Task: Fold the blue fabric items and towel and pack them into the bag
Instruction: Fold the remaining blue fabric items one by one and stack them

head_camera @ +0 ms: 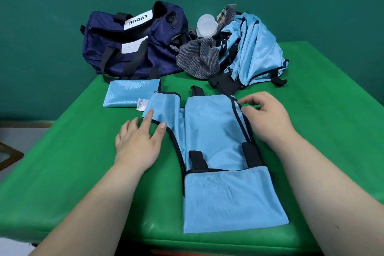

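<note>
A light blue fabric vest [216, 151] with black trim and straps lies flat on the green table in front of me. My left hand [139, 141] rests on its left flap with fingers straight. My right hand [268, 118] touches the vest's right black-trimmed edge, fingers curled loosely over it. A folded blue item [128, 94] lies behind the vest on the left. The navy duffel bag [128, 41] stands at the back left. A grey striped towel [199, 58] and a heap of blue fabric [253, 48] lie at the back right.
A translucent plastic cup [206, 26] sits on the towel between the bag and the blue heap. The green table [83, 172] ends close to me and at the left, where the floor and a wooden piece show. A teal wall stands behind.
</note>
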